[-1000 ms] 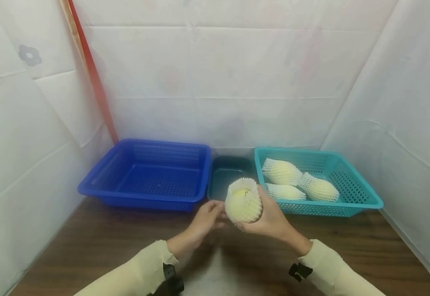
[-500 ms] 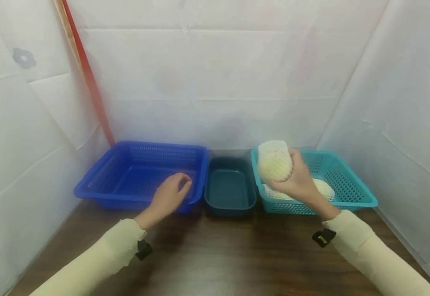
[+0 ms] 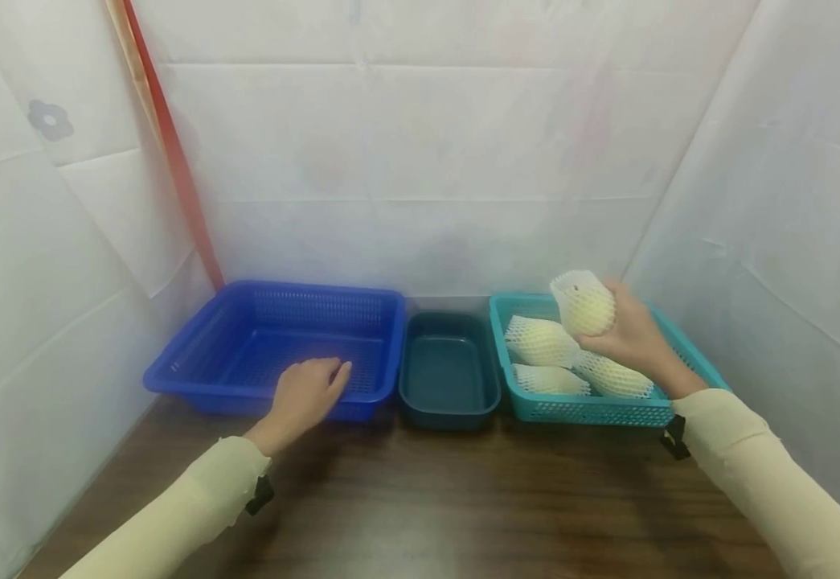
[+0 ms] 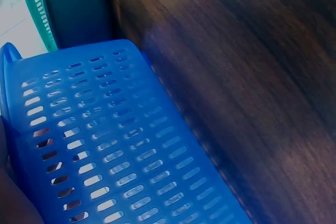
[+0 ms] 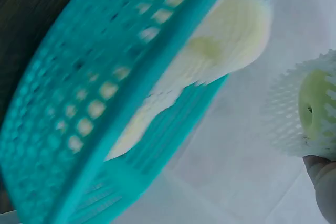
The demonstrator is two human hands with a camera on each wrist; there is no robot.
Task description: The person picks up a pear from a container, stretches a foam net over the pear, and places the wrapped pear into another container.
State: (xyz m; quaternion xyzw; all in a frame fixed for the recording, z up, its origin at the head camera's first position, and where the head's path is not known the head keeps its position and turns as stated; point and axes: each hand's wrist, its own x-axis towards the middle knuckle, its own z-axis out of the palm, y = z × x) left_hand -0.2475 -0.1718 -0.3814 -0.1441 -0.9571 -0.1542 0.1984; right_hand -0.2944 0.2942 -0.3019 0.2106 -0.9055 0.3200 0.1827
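Note:
My right hand (image 3: 633, 326) grips a round yellow-green fruit in a white foam net (image 3: 588, 305), raised over the back part of the turquoise basket (image 3: 600, 412). In the right wrist view the fruit (image 5: 318, 106) shows its dimpled end through the net's opening, and a thumb presses its side. Several more netted fruits (image 3: 541, 342) lie in the turquoise basket. My left hand (image 3: 304, 394) is over the front rim of the blue basket (image 3: 275, 291), its fingers loosely bent and holding nothing. The left wrist view shows that basket's slotted side (image 4: 115, 145), with part of the hand at the lower left edge.
A small dark teal tub (image 3: 450, 416) stands between the two baskets. All three are in a row on the dark wooden table (image 3: 427, 498). White sheets (image 3: 391, 161) hang behind and on both sides, with a red strip (image 3: 174, 153) at the back left.
My right hand has carried the netted fruit from the middle, in front of the tub, right and back over the turquoise basket. My left hand has moved away from the fruit, left to the blue basket.

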